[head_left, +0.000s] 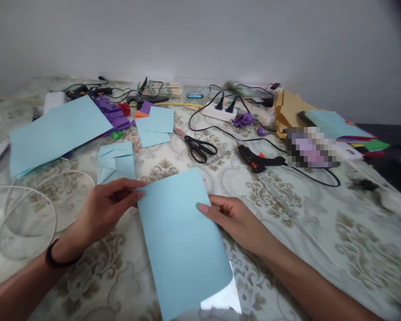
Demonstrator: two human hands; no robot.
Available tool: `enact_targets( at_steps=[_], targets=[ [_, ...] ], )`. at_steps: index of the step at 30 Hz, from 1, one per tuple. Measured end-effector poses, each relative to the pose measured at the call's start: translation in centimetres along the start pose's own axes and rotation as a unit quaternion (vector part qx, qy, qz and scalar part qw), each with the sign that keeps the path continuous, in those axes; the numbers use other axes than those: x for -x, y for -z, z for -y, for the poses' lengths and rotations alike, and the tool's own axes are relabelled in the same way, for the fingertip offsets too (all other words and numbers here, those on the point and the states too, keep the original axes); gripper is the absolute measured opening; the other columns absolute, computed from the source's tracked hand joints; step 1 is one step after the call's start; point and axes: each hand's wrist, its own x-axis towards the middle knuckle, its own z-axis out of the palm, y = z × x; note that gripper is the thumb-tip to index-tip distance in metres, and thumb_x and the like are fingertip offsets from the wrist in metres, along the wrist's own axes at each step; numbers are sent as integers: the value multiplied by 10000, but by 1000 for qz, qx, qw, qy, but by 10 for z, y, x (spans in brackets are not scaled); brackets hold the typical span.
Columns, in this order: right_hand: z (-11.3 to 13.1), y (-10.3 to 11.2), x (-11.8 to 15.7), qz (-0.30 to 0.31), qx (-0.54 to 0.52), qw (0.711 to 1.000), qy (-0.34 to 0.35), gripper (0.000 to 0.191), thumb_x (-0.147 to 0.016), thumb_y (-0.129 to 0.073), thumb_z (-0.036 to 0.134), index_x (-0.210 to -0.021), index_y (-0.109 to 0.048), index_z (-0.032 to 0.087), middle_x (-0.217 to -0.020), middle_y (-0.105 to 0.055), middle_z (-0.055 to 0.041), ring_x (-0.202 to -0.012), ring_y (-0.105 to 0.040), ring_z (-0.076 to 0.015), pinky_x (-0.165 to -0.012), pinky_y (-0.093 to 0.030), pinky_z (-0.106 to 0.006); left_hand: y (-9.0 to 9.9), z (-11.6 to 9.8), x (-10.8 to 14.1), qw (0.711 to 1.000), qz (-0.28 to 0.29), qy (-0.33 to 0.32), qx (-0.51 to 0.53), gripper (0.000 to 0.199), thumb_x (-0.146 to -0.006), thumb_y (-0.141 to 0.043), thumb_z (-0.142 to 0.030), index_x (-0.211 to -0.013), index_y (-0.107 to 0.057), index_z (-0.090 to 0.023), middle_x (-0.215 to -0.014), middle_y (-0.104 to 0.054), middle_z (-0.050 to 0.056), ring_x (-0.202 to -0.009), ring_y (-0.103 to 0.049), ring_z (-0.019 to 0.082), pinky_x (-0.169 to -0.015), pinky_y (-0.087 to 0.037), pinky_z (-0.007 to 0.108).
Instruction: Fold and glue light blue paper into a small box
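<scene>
A light blue paper sheet (183, 245) is held between both hands above the patterned tablecloth, its lower end towards me. My left hand (110, 209) pinches the sheet's upper left corner between thumb and fingers. On the right edge, my right hand (235, 218) grips it with the thumb on top and the fingers behind. Under the sheet's lower right part a white piece (223, 296) shows. Just beyond my left hand lies a folded light blue paper (116, 161). Black-handled scissors (200, 148) rest beyond the sheet.
Large blue sheets (58, 129) lie at the left, above looped white wire (53, 214). Small blue squares (158, 125) are behind the folded paper. A black glue gun (260, 159) with its cable, a power strip (218, 111) and brown paper (292, 107) are at the right and back.
</scene>
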Motion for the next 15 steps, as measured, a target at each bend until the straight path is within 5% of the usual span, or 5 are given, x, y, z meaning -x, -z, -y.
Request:
enact_targets(
  at_steps=[7, 10, 13, 15],
  targets=[
    [-7, 1, -1, -28, -25, 998, -45, 498, -839, -768, 676, -764, -704, 188, -641, -614, -5, -566, -513, -153, -513, -390, -272, -2, -4, -3, 992, 22, 39, 118, 454, -835, -830, -340, -1251, -731, -186, -711, -695, -38, -649, -674, 123, -638, -609, 226],
    [-9, 1, -1, -56, -32, 997, -44, 480, -838, -780, 661, -762, -716, 191, -668, -651, -18, -582, -552, -165, -526, -425, -281, -5, -7, -2, 971, 117, 101, 183, 461, -843, -821, -336, -1267, -707, -194, -751, -714, -27, -715, -711, 155, -683, -622, 272],
    [-12, 2, -2, -74, -48, 995, -43, 442, -842, -794, 636, -810, -751, 197, -719, -692, -29, -615, -592, -177, -562, -461, -289, -9, -7, 3, 938, 254, 139, 191, 227, -872, -776, -338, -1044, -781, -190, -914, -800, 52, -829, -759, 210, -744, -620, 320],
    [-14, 2, -3, -79, -61, 994, -43, 419, -849, -799, 620, -870, -772, 203, -765, -718, -37, -649, -614, -186, -592, -481, -294, -10, -5, 7, 933, 287, 151, 157, 191, -893, -744, -370, -888, -786, -184, -875, -810, 64, -783, -764, 215, -712, -610, 319]
  ],
)
